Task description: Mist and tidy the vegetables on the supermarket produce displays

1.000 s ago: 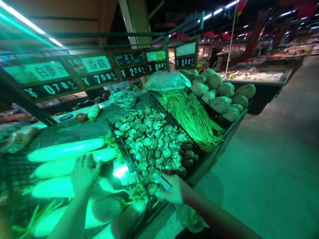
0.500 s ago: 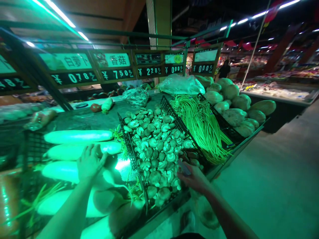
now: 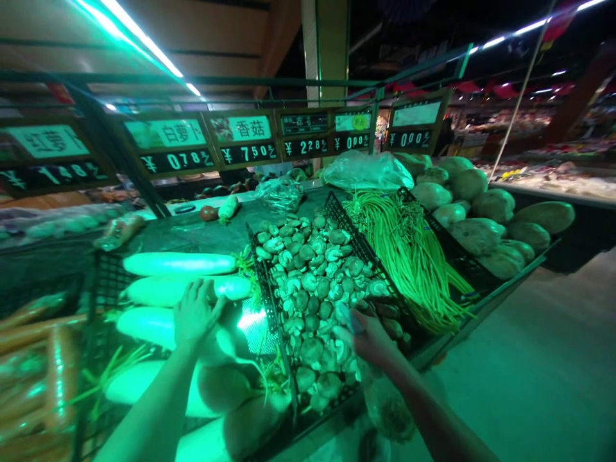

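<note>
My left hand [image 3: 195, 314] lies flat with its fingers apart on a long white radish [image 3: 144, 324], one of several radishes stacked in a black crate. My right hand [image 3: 368, 337] hovers over the near right corner of the pile of brown mushrooms [image 3: 312, 276] in the black crate [image 3: 270, 295] next to it. Its fingers are closed around a small flat object and the top of a clear plastic bag [image 3: 387, 407], which hangs below the wrist with something dark inside.
Green long beans [image 3: 409, 256] and pale round gourds [image 3: 481, 212] fill the crates to the right. Carrots [image 3: 38, 359] lie at the far left. Price signs [image 3: 240, 141] hang above the stand. Filled plastic bags [image 3: 366, 170] sit at the back. The aisle floor [image 3: 553, 359] runs along the right.
The view has swung left, bringing the carrots in. My right hand moved from the crate's front edge up over the mushrooms. The left hand stays on the radish.
</note>
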